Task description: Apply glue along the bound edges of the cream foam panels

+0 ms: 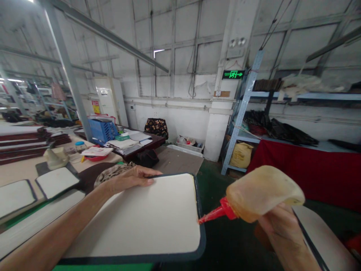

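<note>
In the head view, the left hand (138,177) pinches the far edge of a pale panel (158,216), thumb on the upper face; how far the fingers reach beneath cannot be told. The panel spreads towards the wearer from that hand, its dark border (201,214) facing the right hand (282,222), a hold that probably keeps the piece from sliding. The right hand is closed around a squeeze bottle (262,192), most of its fingers hidden behind it. The bottle is tipped so that its red nozzle (217,213) points down and leftward, likely to let the contents run to the tip, which sits at the border's inner edge. Left of the left hand, smaller pale panels (58,182) lie face up on the table (26,169), perhaps spread apart for easy reach.
</note>
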Motion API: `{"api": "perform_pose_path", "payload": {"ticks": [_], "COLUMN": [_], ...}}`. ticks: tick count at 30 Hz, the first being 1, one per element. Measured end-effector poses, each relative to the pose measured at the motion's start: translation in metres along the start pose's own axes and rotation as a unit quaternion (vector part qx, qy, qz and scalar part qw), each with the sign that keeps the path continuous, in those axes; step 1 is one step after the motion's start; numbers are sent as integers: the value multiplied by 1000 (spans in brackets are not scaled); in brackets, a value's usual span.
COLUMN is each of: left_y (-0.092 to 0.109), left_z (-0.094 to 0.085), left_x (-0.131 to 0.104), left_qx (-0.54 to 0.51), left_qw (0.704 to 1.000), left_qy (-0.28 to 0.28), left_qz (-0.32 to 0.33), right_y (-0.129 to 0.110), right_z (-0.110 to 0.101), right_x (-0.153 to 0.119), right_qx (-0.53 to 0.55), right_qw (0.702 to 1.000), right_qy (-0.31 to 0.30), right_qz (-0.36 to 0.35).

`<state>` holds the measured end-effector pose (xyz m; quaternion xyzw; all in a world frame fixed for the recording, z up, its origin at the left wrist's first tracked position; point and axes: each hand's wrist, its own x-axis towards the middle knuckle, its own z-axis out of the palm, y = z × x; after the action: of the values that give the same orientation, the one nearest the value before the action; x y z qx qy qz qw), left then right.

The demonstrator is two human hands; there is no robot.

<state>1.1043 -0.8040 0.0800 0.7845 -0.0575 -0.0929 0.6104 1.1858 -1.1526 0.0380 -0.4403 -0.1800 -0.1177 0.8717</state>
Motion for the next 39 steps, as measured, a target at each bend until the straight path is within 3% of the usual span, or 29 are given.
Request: {"api": "perform_pose_path", "payload": {"ticks": [11, 15, 20, 25, 30, 39], "left_y": [-11, -12, -15, -35, -55, -68], "left_z": [-1, -4, -9, -20, -30, -12], "left_x": [-6, -9, -9, -7, 0, 6], "left_qx": [-63, -63, -78, -90, -119, -213], "left_qw": [996, 997, 996, 994, 987, 959], "left_qy": [61, 34, 51, 68, 106, 190], "left_qz": [-3, -20, -15, -10, -12, 5], "right_y": [6, 10, 15, 17, 22, 31], "right_z": [-3, -5, -11, -10, -3, 14], "right_x": [-8, -12, -14, -17, -22, -20], "right_qx": [-4, 9, 14, 16, 1, -18], "right_qw": [999, 999, 999, 998, 992, 982], "right_qy": [20, 31, 27, 35, 74, 114], "right_qz": [-31, -35, -45, -48, -103, -148]}}
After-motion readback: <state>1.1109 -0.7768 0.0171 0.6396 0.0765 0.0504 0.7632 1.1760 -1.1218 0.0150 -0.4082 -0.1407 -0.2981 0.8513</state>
